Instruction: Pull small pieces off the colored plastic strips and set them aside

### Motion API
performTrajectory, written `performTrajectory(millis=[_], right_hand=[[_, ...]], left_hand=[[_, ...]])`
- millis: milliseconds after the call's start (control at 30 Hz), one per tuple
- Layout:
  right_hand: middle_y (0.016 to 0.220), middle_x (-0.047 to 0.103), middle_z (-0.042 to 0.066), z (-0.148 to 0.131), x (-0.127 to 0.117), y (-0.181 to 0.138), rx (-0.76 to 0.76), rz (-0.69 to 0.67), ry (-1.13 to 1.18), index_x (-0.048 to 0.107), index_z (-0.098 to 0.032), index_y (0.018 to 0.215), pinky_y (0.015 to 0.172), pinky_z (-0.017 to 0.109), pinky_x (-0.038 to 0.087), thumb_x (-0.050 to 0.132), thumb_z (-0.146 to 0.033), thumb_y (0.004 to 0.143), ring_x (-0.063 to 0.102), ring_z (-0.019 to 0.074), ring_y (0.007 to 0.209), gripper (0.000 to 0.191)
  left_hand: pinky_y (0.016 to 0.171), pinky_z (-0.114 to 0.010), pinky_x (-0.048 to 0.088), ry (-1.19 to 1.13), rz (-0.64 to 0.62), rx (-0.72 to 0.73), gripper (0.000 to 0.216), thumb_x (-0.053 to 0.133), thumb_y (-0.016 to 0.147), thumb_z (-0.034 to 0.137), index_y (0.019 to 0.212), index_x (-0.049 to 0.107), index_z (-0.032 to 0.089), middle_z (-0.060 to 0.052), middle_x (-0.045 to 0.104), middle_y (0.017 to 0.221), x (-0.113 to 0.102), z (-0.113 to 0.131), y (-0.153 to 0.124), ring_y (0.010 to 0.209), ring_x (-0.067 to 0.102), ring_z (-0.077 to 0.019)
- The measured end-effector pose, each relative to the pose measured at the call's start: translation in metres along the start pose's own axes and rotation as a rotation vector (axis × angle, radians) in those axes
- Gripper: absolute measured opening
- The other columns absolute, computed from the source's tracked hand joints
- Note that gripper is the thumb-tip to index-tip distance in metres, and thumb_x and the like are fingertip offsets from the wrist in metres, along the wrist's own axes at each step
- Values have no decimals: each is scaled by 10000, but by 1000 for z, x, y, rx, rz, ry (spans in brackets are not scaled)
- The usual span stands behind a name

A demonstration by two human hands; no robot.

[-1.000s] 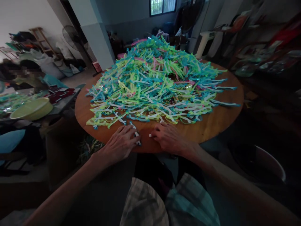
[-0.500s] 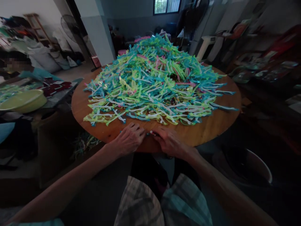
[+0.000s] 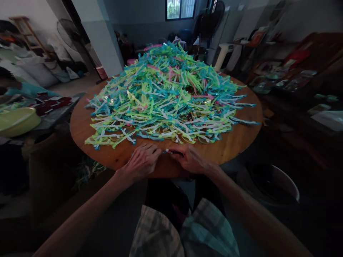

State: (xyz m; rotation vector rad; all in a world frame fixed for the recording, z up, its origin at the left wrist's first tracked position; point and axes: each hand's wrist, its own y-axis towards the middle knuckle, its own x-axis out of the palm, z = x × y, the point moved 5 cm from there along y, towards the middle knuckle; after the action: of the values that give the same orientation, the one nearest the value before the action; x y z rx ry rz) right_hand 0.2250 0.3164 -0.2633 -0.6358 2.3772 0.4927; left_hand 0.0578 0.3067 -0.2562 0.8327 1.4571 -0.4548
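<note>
A tall heap of thin plastic strips (image 3: 166,96) in blue, green, white and pink covers most of a round wooden table (image 3: 238,141). At the near edge of the table my left hand (image 3: 142,161) and my right hand (image 3: 190,159) rest side by side, fingers curled and fingertips meeting. Between the fingertips shows a small white strip piece (image 3: 167,151), pinched by both hands. The rest of the piece is hidden under my fingers.
A yellow-green bowl (image 3: 16,121) stands on a low side table at the left, beside a person's blue sleeve (image 3: 29,90). A dark bucket with a pale rim (image 3: 281,180) sits on the floor at the right. A fan (image 3: 65,30) and a pillar (image 3: 98,35) stand behind.
My hands have come together from a small gap, fingers curling from flat to a pinch on the small strip piece. The view has shifted slightly.
</note>
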Motion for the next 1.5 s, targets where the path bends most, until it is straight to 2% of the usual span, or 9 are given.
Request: performTrajectory(millis=[400, 600, 767, 933, 1100, 1200, 1267, 1367, 1500], right_hand=[[905, 736, 48, 7, 3, -6, -21, 16, 111, 734, -173, 992, 714, 282, 471, 530, -211, 934, 630, 172, 781, 216], [906, 722, 74, -9, 0, -10, -89, -11, -2, 705, -154, 974, 742, 308, 472, 496, -160, 928, 639, 192, 810, 214], [943, 718, 61, -31, 2, -20, -88, -90, -87, 680, -201, 1015, 785, 336, 481, 477, -131, 914, 637, 204, 861, 237], [841, 703, 22, -40, 3, -1, -181, -221, -27, 701, -207, 929, 703, 270, 457, 487, -160, 953, 623, 155, 758, 220], [998, 703, 85, -13, -20, 54, -139, -4, -495, 712, -175, 1023, 705, 282, 407, 473, -84, 909, 618, 187, 837, 280], [1096, 685, 112, 9, -19, 77, -91, -91, -773, 694, -165, 1062, 655, 296, 364, 522, -52, 823, 609, 199, 822, 315], [1142, 667, 131, 22, -16, 84, -91, -131, -862, 683, -162, 1059, 662, 302, 365, 544, -69, 806, 607, 209, 833, 303], [1185, 648, 145, 42, -13, 87, -126, -124, -898, 669, -169, 1073, 729, 316, 398, 563, -101, 807, 610, 234, 915, 294], [1201, 641, 161, 58, -15, 78, -228, -32, -915, 653, -165, 1119, 823, 368, 432, 540, -97, 817, 606, 278, 1032, 329]], left_hand=[[665, -312, 397, -74, -52, -24, 225, 418, 957, 114, 986, 637, 162, -58, 617, 861, 4, -1, 2, 801, 569, -191], [677, -308, 404, -108, -32, 23, 286, 407, 824, -20, 915, 624, 144, -66, 639, 827, -5, 2, 2, 805, 572, -191], [687, -321, 432, -169, -1, 111, 309, 437, 755, -37, 923, 622, 146, -65, 652, 839, -12, 8, -6, 798, 577, -195], [624, -318, 436, -132, 111, 78, 217, 444, 868, 30, 836, 605, 172, -47, 635, 765, -30, 12, -33, 713, 572, -182], [773, -322, 523, -26, 311, -375, 180, 467, 984, 208, 1075, 618, 240, -26, 693, 922, -67, -60, -127, 845, 650, -178], [863, -421, 547, 191, 265, -732, 208, 456, 995, 365, 1122, 594, 274, -17, 693, 1044, -84, -120, -190, 963, 663, -247], [943, -483, 526, 300, 248, -809, 267, 455, 983, 434, 1148, 584, 268, -37, 677, 1144, -86, -143, -206, 1079, 630, -294], [1022, -450, 487, 197, 252, -673, 314, 457, 981, 406, 1192, 601, 223, -87, 656, 1231, -70, -147, -179, 1167, 586, -281], [1057, -429, 451, -2, 123, -514, 326, 474, 975, 327, 1235, 623, 199, -100, 642, 1273, -38, -127, -99, 1187, 565, -260]])
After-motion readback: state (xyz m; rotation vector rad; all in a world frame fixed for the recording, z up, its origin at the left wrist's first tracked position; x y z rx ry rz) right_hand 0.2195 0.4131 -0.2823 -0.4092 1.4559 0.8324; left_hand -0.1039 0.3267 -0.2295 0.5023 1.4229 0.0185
